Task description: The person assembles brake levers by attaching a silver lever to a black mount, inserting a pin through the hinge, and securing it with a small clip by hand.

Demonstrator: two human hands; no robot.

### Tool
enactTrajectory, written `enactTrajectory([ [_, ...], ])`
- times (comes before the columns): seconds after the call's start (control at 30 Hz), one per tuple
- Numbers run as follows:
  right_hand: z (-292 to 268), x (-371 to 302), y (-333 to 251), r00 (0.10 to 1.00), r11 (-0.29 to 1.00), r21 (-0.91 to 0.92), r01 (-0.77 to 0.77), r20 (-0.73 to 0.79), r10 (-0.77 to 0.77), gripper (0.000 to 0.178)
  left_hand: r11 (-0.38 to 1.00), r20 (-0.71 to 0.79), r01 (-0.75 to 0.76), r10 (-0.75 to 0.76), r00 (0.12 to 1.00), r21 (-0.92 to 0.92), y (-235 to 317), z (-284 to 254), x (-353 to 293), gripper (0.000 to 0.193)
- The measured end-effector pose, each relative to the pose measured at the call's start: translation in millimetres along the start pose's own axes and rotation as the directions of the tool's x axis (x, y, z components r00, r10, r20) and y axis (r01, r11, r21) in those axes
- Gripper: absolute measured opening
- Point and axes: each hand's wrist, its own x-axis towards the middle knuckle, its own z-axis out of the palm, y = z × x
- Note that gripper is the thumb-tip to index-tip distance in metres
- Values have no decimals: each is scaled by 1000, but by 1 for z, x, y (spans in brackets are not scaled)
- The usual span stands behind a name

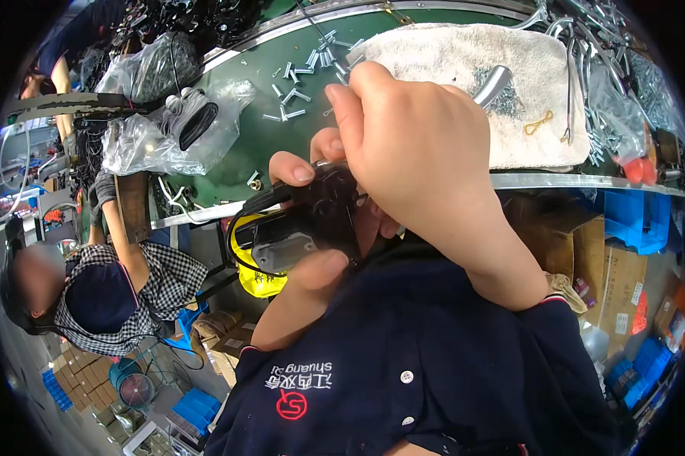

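In front of my chest, my left hand (312, 262) wraps round a black, glossy part (323, 213) with a grey flat face and a thin black cable looped at its left side. Over the far side of this part, my right hand (418, 121) is closed, thumb and forefinger together. What it holds, if anything, is too small or hidden to make out. Beyond my fingers, several short silver pins (297, 95) lie scattered on the green table. A light cloth (434, 45) to the right bears a curved silver tube (493, 86), a pile of small wire pins and a yellowish wire clip (539, 122).
The green bench top (244, 64) has a metal front edge (555, 182). Clear plastic bags (160, 144) and a grey-black glove (190, 118) lie at left. A co-worker (103, 292) sits at far left. Cables and bags crowd the right; a blue bin (637, 220) and cartons (624, 277) stand below.
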Motion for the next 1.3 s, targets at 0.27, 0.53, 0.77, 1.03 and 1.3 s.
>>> enactTrajectory([
  [0.27, 2, -3, 2, 999, 998, 34, -48, 0, 48, 26, 999, -71, -39, 37, 997, -29, -4, -1, 1, 58],
  [0.53, 0, 0, 2, 1000, 999, 27, -31, 2, 31, 25, 996, -50, -10, 5, 999, -89, 0, -6, 5, 57],
  [0.77, 2, -2, 3, 1000, 998, 62, -22, 0, 22, 24, 996, -72, -18, 12, 997, -84, -1, -6, 3, 57],
  [1.03, 3, -2, 6, 1000, 997, 74, -8, -21, 10, 23, 997, 11, -71, 72, 997, -35, -2, -10, 6, 55],
  [1.3, 1, -2, 4, 999, 993, 111, -27, 26, 24, 22, 993, 18, -111, 110, 994, 50, 0, -15, 5, 54],
])
